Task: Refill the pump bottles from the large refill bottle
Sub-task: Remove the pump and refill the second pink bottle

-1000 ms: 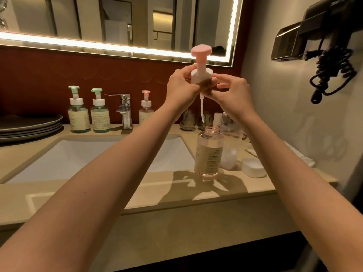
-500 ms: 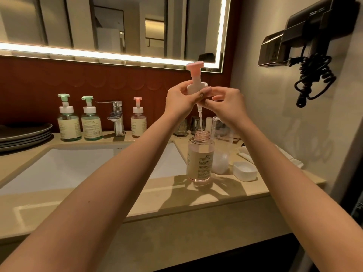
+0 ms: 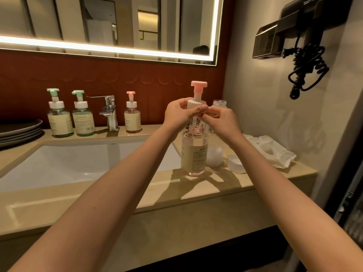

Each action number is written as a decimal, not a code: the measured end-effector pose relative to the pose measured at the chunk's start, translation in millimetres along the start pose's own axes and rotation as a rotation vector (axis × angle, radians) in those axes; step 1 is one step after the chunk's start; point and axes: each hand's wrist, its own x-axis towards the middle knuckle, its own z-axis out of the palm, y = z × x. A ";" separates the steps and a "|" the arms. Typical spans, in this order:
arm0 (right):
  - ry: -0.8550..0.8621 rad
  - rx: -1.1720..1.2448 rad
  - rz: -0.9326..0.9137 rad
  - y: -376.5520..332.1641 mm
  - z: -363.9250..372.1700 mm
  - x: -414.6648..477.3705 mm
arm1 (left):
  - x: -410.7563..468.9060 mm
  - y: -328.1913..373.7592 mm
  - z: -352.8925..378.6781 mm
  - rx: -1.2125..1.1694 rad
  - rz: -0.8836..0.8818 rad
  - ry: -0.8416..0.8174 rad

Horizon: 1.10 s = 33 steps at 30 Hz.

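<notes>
Left hand and right hand are pinching pump over open bottle, 3 o'clock of sink, tilted entry risking tipping it

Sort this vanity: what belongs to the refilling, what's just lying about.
Job: pink-topped white pump head; open clear pink-liquid bottle; clear refill bottle behind; round white cap; two green-topped pump bottles; small pink-topped pump bottle.
Lying about: stacked grey plates; chrome tap; white plastic packet; black wall hairdryer.
</notes>
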 end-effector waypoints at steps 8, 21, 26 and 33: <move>-0.046 -0.054 0.056 14.1 2.2 -1.5 | 0.2 -18.4 2.9 0.022 -0.076 -0.078; -0.143 0.016 0.102 19.2 13.8 -14.2 | -9.7 -30.0 -5.2 0.109 -0.161 -0.306; -0.163 -0.091 0.064 18.2 11.1 -18.2 | -17.2 -29.0 -4.2 0.066 -0.148 -0.440; -0.199 -0.143 0.053 19.8 13.0 -30.0 | -22.8 -31.0 -1.8 0.044 -0.163 -0.499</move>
